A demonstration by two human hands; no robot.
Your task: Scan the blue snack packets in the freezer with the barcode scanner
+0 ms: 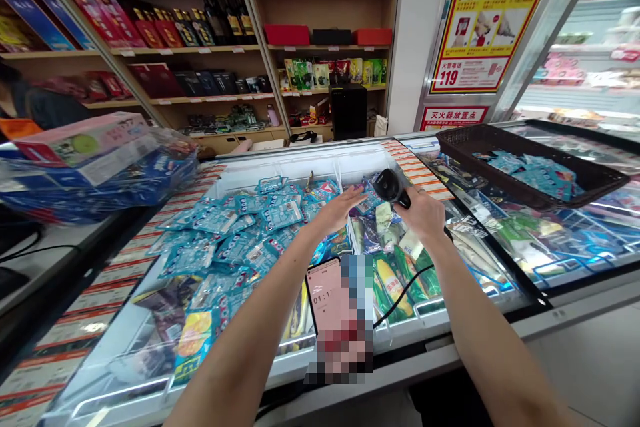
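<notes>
Where the freezer point(237, 180) seemingly confines loose blue packets point(283, 213), heaped at nine o'clock from the left hand point(344, 205), I cannot tell whether that hand's grip holds one, while the right hand point(424, 215) has its grip around the scanner point(387, 185) at three, probably to steady it.

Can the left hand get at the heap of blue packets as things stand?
Probably yes: the left hand is stretched out beside the blue packets, and nothing visible blocks them. The scanner in the right hand is right of the main heap.
</notes>
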